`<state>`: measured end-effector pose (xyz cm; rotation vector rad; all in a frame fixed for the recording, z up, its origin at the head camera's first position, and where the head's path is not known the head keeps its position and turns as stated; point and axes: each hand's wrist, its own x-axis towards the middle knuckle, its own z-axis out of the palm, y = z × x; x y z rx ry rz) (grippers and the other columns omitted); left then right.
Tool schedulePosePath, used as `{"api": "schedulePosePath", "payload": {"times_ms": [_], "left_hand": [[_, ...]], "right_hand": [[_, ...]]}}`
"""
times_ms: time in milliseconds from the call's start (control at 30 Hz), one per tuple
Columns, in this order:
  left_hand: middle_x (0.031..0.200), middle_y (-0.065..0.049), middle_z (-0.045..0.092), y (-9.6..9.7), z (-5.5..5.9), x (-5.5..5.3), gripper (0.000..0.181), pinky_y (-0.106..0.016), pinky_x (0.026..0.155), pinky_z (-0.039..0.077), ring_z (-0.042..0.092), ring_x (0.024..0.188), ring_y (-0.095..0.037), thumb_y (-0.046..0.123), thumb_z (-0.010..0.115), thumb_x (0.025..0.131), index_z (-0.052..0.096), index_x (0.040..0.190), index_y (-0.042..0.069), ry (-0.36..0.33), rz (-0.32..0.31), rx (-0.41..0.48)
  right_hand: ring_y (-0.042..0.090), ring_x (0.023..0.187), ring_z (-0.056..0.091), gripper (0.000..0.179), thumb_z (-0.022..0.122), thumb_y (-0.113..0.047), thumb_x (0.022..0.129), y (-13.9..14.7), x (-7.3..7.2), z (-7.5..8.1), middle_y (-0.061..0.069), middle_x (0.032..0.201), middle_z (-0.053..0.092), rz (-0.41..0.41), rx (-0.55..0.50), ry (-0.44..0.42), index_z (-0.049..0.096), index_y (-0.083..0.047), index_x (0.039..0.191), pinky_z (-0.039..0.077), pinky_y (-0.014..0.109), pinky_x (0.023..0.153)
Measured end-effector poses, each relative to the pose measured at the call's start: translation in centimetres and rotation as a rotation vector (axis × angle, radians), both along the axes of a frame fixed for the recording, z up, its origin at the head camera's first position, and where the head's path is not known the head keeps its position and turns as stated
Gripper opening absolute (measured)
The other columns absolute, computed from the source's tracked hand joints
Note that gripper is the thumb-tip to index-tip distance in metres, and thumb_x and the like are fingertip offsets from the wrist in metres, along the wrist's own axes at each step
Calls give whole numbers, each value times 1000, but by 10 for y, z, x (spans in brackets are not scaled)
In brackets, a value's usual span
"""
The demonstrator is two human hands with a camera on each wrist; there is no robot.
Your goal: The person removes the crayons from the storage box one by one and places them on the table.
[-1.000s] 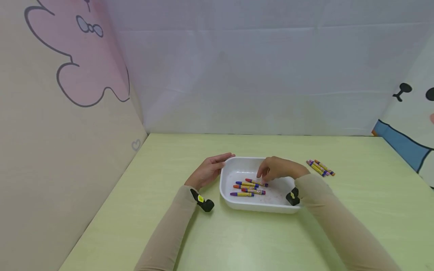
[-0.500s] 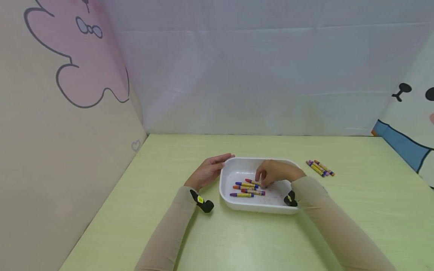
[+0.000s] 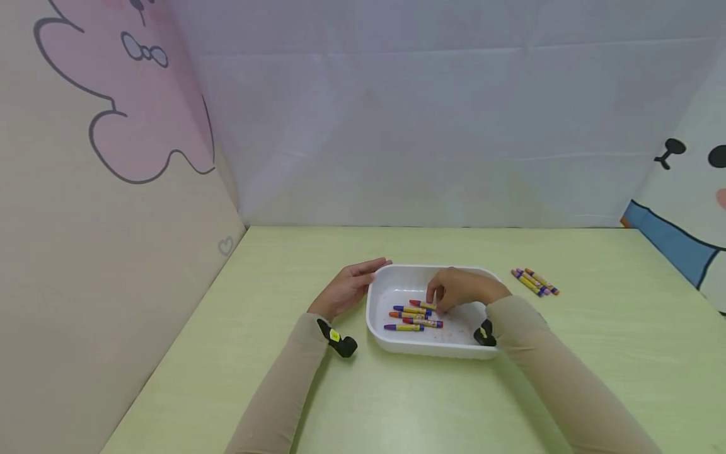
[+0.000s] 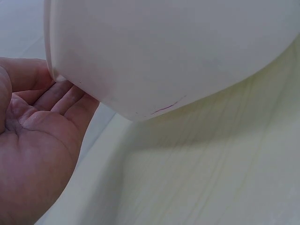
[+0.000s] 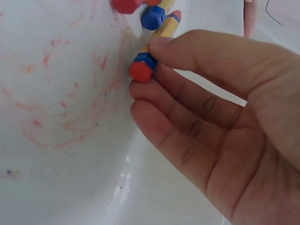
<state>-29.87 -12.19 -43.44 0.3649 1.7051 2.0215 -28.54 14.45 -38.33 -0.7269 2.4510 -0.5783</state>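
My right hand reaches into a white plastic tray and pinches a red crayon near its blunt end. In the right wrist view, the thumb lies on top of that crayon with the fingers beneath. Several more crayons, among them a purple one, lie side by side on the tray floor. At the tray's left back corner my left hand touches the outside, fingers extended along it and thumb at the rim. The left wrist view shows the fingertips hidden behind the tray wall.
Several crayons lie together on the pale green table, right of the tray. Coloured crayon marks streak the tray floor. White fabric closes off the back, with cartoon-printed panels on both sides.
My right hand has lowered slightly and closed in on the red crayon's blunt end, then stayed there. My left hand keeps its place at the tray corner.
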Motion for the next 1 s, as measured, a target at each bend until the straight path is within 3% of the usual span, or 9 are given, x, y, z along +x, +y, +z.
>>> {"api": "schedulePosePath", "payload": {"times_ms": [300,633,1000], "left_hand": [[153,-15,36,0,2,2,46,-38,115,32,34,142,-28,-2,38,100,36,147,0,6,5,-6],[153,-14,36,-1,0,2,46,-37,115,32,34,142,-27,-2,38,101,36,147,1,-1,2,10],[153,-15,35,-1,-1,2,47,-36,114,34,33,142,-27,-2,39,100,35,147,1,-10,-9,15]], "right_hand": [[13,74,56,13,72,-8,83,3,-1,5,1,85,63,-4,21,30,70,-14,94,48,24,66],[11,73,54,15,71,-7,83,15,-1,18,1,83,63,40,-32,102,71,-11,98,49,22,63],[11,74,54,18,69,-5,83,31,1,27,1,82,64,16,-72,128,72,-8,100,48,24,64]]}}
